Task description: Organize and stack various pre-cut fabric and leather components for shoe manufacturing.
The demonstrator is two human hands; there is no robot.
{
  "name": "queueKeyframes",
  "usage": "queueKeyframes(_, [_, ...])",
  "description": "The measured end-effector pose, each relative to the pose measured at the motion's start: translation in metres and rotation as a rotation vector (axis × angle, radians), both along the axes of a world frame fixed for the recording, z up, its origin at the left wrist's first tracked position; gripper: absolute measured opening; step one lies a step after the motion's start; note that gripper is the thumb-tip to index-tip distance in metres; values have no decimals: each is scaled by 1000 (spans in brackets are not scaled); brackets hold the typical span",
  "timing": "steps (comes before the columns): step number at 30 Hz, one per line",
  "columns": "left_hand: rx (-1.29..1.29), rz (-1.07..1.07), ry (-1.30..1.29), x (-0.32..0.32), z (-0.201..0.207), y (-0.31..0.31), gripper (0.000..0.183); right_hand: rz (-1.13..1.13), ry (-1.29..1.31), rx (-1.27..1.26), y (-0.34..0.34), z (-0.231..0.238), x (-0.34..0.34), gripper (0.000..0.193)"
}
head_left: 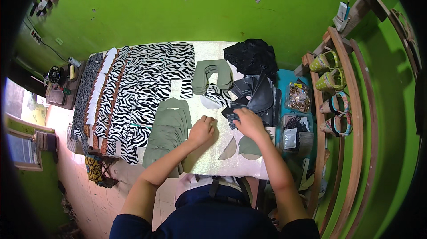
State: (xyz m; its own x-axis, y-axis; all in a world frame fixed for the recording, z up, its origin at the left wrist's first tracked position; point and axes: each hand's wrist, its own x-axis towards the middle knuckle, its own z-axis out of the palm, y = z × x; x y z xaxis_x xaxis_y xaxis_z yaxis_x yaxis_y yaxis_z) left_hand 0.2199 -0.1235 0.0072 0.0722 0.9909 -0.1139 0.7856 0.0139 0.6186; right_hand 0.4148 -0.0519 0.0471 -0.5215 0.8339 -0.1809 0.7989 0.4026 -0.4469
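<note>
My left hand [202, 131] rests low over the white tabletop [200, 161], fingers curled in, just right of a fanned stack of olive-green cut pieces [167, 134]. Whatever it may hold is hidden. My right hand [249, 123] has its fingers closed at the near edge of a pile of black cut pieces [262, 99], pinching one of them. Below the hands lie a half-round olive piece [227, 149] and another olive piece [249, 146], partly covered by my right forearm. Further up sits a stack of U-shaped olive pieces [202, 76], beside a zebra-print scrap [218, 94].
Rows of zebra-print pieces [147, 67] cover the table's left side. Black fabric [251, 54] lies at the far right corner. Plastic packs of small parts [298, 96] stand on a teal surface to the right, near a wooden rack [351, 136] holding small shoes [331, 78].
</note>
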Motion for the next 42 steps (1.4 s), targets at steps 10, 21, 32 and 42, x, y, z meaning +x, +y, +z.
queueKeyframes(10, [-46, -75, -95, -21, -14, -40, 22, 587, -125, 102, -73, -47, -17, 17])
queueKeyframes(21, [3, -231, -121, -1, 0, -9, 20, 269, -252, -26, -43, 11, 22, 16])
queueKeyframes(32, [262, -128, 210, -35, -29, 29, 57, 39, 64, 285, 18, -43, -64, 50])
queueKeyframes(42, [51, 20, 18, -53, -8, 25, 58, 33, -256, 366, 44, -77, -123, 67])
